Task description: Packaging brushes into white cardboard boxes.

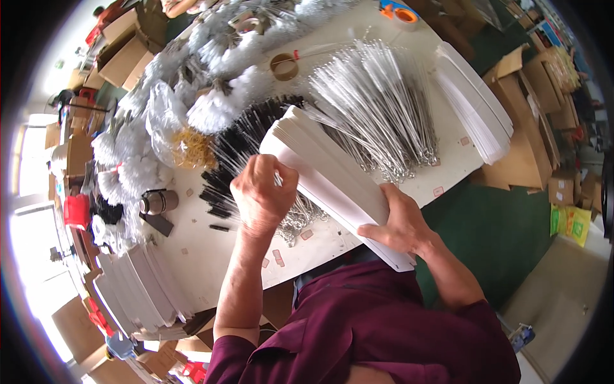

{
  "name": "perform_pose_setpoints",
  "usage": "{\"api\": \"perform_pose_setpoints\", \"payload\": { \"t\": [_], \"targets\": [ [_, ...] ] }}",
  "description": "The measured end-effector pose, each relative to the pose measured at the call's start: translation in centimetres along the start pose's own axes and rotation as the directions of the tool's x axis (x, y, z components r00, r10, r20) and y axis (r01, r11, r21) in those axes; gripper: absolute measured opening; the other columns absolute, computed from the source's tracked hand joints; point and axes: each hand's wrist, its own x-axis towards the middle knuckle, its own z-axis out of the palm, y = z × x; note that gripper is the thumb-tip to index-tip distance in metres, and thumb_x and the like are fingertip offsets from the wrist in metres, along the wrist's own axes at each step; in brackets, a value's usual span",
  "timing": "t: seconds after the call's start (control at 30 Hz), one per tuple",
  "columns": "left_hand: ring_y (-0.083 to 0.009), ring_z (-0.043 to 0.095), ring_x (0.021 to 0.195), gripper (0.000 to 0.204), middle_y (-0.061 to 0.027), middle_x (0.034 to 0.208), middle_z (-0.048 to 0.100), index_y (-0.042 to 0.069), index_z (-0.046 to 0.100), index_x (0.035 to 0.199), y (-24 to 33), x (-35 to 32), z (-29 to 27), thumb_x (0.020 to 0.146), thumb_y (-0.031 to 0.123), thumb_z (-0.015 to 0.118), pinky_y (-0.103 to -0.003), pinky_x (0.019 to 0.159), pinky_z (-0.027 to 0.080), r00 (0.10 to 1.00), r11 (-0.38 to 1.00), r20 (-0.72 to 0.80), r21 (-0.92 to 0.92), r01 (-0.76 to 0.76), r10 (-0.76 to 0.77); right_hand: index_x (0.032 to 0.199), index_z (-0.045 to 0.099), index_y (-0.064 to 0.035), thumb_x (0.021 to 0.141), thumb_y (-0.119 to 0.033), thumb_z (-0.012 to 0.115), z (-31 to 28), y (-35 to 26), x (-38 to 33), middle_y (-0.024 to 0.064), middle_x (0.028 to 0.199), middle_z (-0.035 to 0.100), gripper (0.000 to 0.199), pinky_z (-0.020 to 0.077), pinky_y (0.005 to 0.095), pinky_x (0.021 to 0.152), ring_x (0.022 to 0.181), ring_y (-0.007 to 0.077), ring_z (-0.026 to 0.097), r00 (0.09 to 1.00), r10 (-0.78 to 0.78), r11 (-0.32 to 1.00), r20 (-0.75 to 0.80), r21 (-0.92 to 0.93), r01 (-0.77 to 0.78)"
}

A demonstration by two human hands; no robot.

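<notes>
A thick stack of long white cards (342,176) is held at a slant over the near side of the table. My right hand (403,221) grips its lower end, with the thumb across the front face and the fingers behind. My left hand (265,192) is closed, its fingers curled, beside the stack's upper left edge. What it pinches, if anything, is hidden. Behind the stack lie black-bristled brushes (256,125) with wire stems, partly covered by my left hand and the cards. A fan of white-bristled wire brushes (384,102) spreads to the right, looped ends toward me.
Another white card stack (473,102) lies at the table's right edge, and more cards (141,291) stand at the left. White brush bundles (217,51) fill the far left. A tape roll (284,66), an orange tape dispenser (404,16), a flask (158,201) and cardboard boxes (521,121) are around.
</notes>
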Motion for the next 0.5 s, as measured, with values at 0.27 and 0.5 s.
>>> {"api": "perform_pose_setpoints", "payload": {
  "t": [0.27, 0.5],
  "targets": [
    [-0.0222, 0.064, 0.059, 0.019, -0.0065, 0.069, 0.061, 0.009, 0.055, 0.076, -4.7, -0.8, -2.6, 0.074, 0.004, 0.072, -0.034, 0.055, 0.054, 0.978, 0.978, -0.012, -0.030, 0.206, -0.207, 0.117, 0.057, 0.0093, 0.070, -0.036, 0.086, 1.2, -0.3, -0.3, 0.0301, 0.108, 0.068, 0.072, 0.0542, 0.0471, 0.089, 0.099, 0.0445, 0.069, 0.993, -0.057, 0.996, 0.106, -0.058, 0.063],
    [-0.0234, 0.064, 0.059, 0.015, -0.0076, 0.069, 0.061, 0.008, 0.055, 0.075, -6.8, -1.8, -5.1, 0.074, 0.001, 0.068, -0.035, 0.057, 0.055, 0.965, 0.968, -0.071, 0.011, 0.252, -0.251, 0.126, 0.057, 0.0078, 0.065, -0.031, 0.090, 1.1, -1.3, 0.0, 0.0262, 0.111, 0.070, 0.079, 0.0545, 0.0426, 0.091, 0.101, 0.0379, 0.071, 0.973, -0.031, 0.995, 0.228, -0.082, 0.051]
  ]
}}
